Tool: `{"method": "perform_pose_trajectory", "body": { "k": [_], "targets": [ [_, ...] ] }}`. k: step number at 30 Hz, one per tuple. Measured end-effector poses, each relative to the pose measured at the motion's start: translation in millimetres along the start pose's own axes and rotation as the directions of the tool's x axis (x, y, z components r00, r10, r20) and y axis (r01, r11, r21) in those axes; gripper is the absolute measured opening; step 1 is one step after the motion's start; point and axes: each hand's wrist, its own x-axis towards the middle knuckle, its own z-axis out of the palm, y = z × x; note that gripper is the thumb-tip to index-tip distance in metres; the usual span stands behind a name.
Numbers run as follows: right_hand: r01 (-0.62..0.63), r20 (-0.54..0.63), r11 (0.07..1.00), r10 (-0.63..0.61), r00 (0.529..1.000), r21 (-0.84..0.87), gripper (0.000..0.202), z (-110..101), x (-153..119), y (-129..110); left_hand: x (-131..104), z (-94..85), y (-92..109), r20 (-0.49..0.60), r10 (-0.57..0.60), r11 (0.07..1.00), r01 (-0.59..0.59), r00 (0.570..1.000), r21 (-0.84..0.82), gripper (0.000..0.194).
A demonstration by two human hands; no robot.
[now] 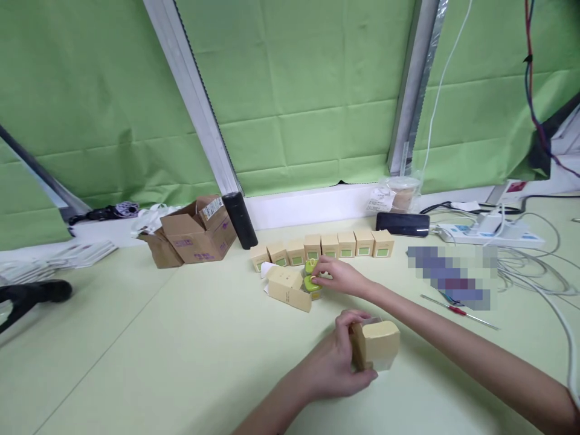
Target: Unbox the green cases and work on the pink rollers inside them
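My left hand (pixel 333 359) is wrapped round the side of a small tan cardboard box (pixel 381 343), held low over the table; its inside is mostly hidden. Farther forward, my right hand (pixel 339 275) has thumb and fingers pinched on a small green item (pixel 310 284) with a yellow loop; its exact kind is too small to tell. Right behind that lies a second green item (pixel 310 266). Just left of them is an opened tan carton (pixel 289 290) with its flap toward me. A row of several small tan boxes with green windows (pixel 347 244) stands behind.
At the back left are a brown cardboard box (pixel 194 232) and a black cylinder (pixel 240 220). To the right lie a black phone (pixel 402 224), a red-handled screwdriver (pixel 458 310), and a white power strip (pixel 492 232) with loose cables. The table (pixel 181 356) has a seam at left.
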Motion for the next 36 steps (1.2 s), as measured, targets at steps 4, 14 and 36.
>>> {"method": "perform_pose_trajectory", "body": {
  "k": [4,14,36],
  "targets": [
    [-0.049,-0.077,0.997,0.053,0.996,0.052,0.022,-17,-23,-10,1,2.7,-6,-0.028,-0.048,0.995,0.046,0.998,-0.086,0.076],
    [-0.235,-0.04,0.905,0.266,0.963,0.355,0.03,-59,-99,-50,1,0.6,-3,-0.011,-0.25,0.959,0.246,0.968,-0.142,0.069],
    [-0.046,0.333,0.999,0.047,0.942,-0.012,0.026,-76,-115,-45,3,-4.3,-2,0.056,-0.015,0.999,0.012,0.998,0.051,0.072]
  ]
}}
